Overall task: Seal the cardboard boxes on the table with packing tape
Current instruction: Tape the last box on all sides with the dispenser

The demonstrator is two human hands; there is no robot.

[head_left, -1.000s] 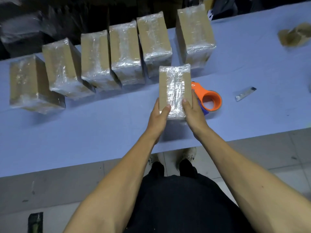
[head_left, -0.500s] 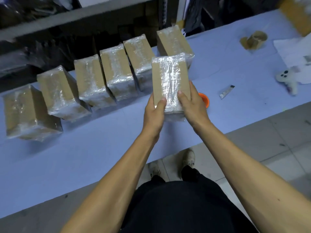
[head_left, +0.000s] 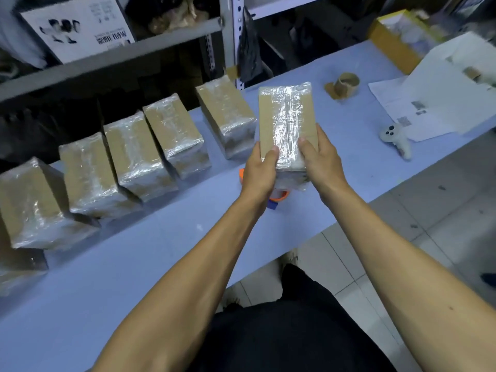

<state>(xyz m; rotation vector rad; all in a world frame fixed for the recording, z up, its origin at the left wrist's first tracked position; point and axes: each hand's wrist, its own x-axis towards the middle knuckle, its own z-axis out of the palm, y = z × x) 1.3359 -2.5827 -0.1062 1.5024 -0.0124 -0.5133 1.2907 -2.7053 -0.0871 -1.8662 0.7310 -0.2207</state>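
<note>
A taped cardboard box [head_left: 285, 116] hangs above the blue table [head_left: 134, 259], held at its near end by both hands. My left hand [head_left: 259, 174] grips its left side with the thumb on top. My right hand [head_left: 320, 159] grips its right side the same way. Clear tape runs down the middle of the box's top. Several taped boxes [head_left: 174, 135] stand in a row along the table's back edge, left of the held box. An orange tape dispenser [head_left: 279, 196] lies on the table, mostly hidden under my hands.
Empty cardboard tape cores [head_left: 343, 85] lie at the back right. Printed papers [head_left: 429, 103] and a small white figure [head_left: 397, 138] are at the right. A metal shelf [head_left: 107, 60] stands behind the table. The table's near edge runs diagonally over a tiled floor [head_left: 402, 224].
Both hands have lifted the box off the table and carried it up and to the right, over the tape dispenser. The view has swung right, bringing the papers and the shelf into sight.
</note>
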